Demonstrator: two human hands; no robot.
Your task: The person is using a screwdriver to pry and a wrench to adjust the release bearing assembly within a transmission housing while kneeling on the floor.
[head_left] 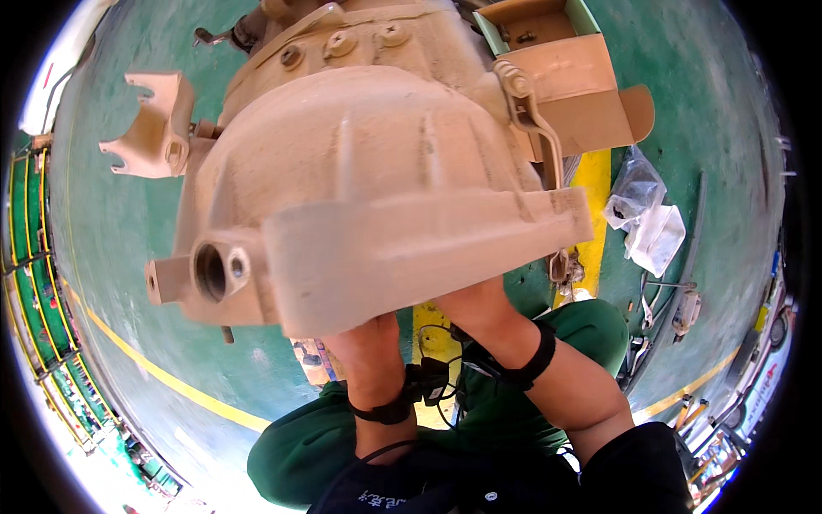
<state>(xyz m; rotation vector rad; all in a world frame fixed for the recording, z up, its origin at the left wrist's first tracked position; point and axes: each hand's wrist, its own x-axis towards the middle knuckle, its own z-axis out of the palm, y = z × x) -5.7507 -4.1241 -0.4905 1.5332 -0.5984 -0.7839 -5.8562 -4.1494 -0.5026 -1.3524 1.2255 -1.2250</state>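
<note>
Both the left hand (368, 344) and the right hand (476, 310) reached under the near edge of the dusty metal casing (342, 154), which filled the middle. Their fingers were hidden, so how open they were or what they held I could not tell. Even support from both sides probably suited such bulk. Green floor (128, 257) lay around, with yellow stripes (175, 384), a cardboard box (569, 75) far right and plastic bags (635, 182) right

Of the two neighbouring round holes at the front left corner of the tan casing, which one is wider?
The left hole is wider: it has a large, dark opening, while the right hole beside it is clearly narrower.
</note>
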